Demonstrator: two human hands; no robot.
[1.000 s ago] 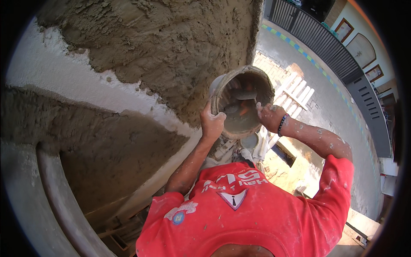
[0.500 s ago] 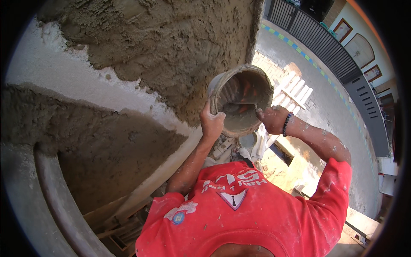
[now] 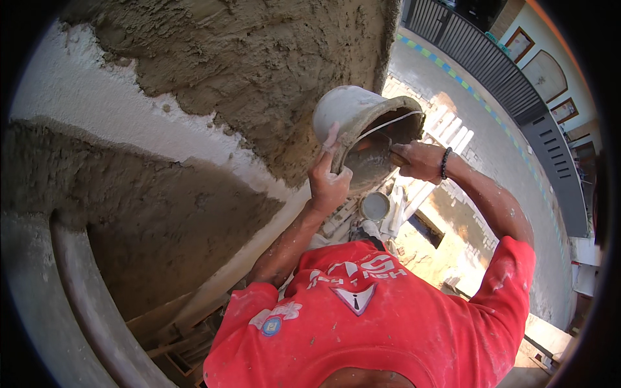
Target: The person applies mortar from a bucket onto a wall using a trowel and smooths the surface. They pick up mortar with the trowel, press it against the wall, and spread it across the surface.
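Note:
A pale bucket (image 3: 346,107) with mortar crusted round its rim is held tilted in front of me, its mouth facing down toward my body. Its thin wire handle (image 3: 391,123) crosses the opening. My left hand (image 3: 328,180) grips the near left part of the rim, thumb on one side and fingers on the outer wall. My right hand (image 3: 419,161) is closed at the bucket's mouth round what looks like a trowel handle; a thin metal neck shows by the fingers, and the blade is mostly hidden inside.
Rough wet plaster (image 3: 252,71) covers the wall at upper left, beside a white band (image 3: 142,123). Below stand a second bucket (image 3: 375,205) and pale wooden slats (image 3: 446,129). A dark opening (image 3: 425,229) lies in the ground. A grey gate (image 3: 479,58) lines the paved street.
The bucket has tipped further, so more of its outer wall shows and its mouth faces lower. My right hand has moved slightly right and up, my left hand slightly right.

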